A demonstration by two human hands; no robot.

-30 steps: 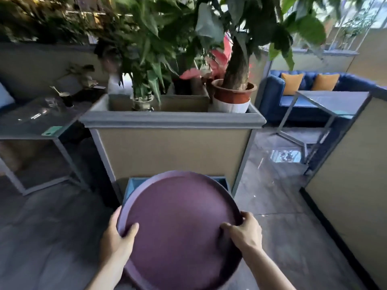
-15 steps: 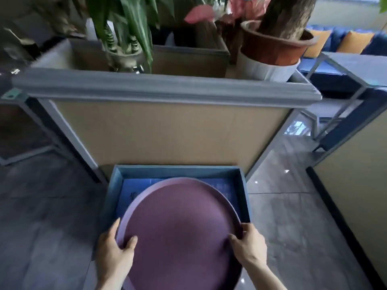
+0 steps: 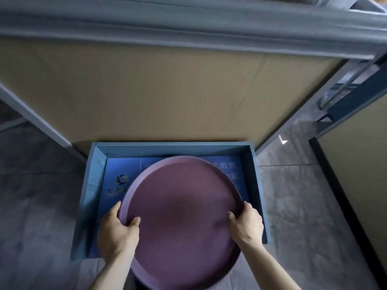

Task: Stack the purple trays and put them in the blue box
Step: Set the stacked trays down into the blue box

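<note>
Purple trays (image 3: pixel 180 216) now lower over blue box (image 3: pixel 254 185), both hands' fingers clamped on rim

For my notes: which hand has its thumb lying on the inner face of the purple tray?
The left hand; its thumb reaches onto the purple tray.

Both bare forearms reach forward from the bottom of the frame, wrists level. The left hand (image 3: pixel 117 233) curls around the left rim of a round purple plastic tray (image 3: pixel 182 216), thumb on top. The right hand (image 3: pixel 247 225) clasps the opposite rim, thumb hooked inside and fingers wrapped beneath.
</note>
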